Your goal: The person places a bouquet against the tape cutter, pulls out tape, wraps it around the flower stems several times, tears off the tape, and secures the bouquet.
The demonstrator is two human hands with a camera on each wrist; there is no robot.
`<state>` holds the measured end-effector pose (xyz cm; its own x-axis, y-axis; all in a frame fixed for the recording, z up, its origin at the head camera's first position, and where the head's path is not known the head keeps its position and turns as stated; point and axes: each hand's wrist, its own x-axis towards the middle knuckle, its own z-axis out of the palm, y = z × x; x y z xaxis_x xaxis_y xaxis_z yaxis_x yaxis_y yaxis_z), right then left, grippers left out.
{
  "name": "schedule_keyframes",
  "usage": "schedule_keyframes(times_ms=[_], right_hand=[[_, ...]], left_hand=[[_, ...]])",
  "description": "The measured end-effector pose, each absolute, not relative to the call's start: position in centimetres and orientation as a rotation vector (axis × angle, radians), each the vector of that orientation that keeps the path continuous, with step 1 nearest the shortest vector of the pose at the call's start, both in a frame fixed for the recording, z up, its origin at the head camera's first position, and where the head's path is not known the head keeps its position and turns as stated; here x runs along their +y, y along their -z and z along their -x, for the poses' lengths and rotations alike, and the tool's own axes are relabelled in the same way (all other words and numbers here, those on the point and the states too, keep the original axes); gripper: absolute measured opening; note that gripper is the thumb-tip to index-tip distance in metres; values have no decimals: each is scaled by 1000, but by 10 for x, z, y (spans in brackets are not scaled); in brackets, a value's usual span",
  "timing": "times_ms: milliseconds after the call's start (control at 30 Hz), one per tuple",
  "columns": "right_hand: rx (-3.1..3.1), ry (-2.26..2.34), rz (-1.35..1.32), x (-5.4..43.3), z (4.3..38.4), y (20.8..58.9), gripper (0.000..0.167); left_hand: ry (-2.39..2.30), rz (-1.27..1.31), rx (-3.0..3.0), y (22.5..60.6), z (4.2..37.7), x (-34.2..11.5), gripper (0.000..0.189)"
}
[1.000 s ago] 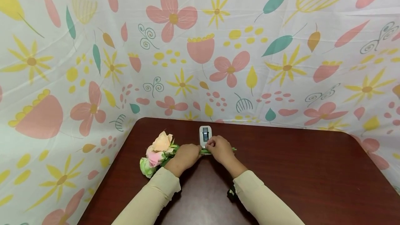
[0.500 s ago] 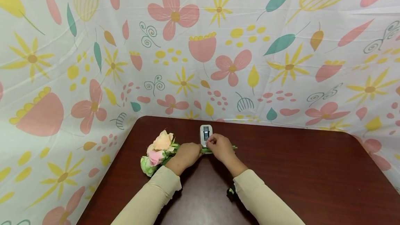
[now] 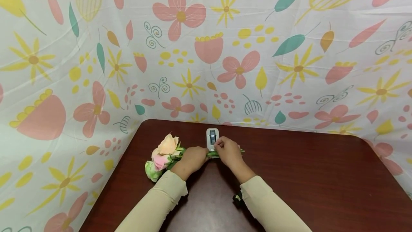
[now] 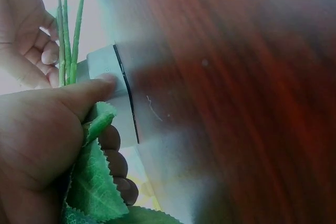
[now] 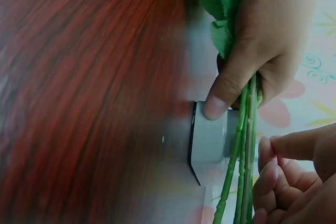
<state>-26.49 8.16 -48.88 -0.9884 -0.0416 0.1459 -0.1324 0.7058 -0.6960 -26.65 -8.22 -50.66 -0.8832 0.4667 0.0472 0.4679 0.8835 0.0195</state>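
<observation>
In the head view my left hand [image 3: 193,158] grips a bunch of artificial roses by the stems, palm down. A peach rose [image 3: 168,145], a pink rose [image 3: 161,162] and a pale green rose [image 3: 152,171] point left. The green stems [image 5: 242,145] run right, across a white tape dispenser [image 3: 208,144]; my left thumb presses on the dispenser's near end in both wrist views. My right hand [image 3: 229,151] is just beyond the stems, thumb and forefinger pinched at the dispenser's mouth on what looks like clear tape [image 5: 255,159], barely visible.
The dark red wooden table [image 3: 305,174] stretches out to the right. Behind and left of it hangs a flower-patterned cloth [image 3: 283,92]. A small dark piece with a green bit [image 3: 238,199] shows beside the right sleeve.
My right fingertips have shifted slightly forward over the dispenser, still pinched. The left hand keeps its grip on the stems, and the flowers stay put.
</observation>
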Motion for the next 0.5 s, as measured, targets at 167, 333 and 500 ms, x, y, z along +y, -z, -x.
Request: schedule_keyframes(times_ms=[167, 333, 500], right_hand=[[-2764, -1223, -107, 82, 264, 487, 15], [-2734, -1293, -104, 81, 263, 487, 19], [-2725, -1309, -105, 80, 262, 489, 10]], left_hand=[[36, 709, -3033, 508, 268, -80, 20], [43, 694, -3036, 509, 268, -80, 20], [36, 698, -3028, 508, 268, -80, 21]])
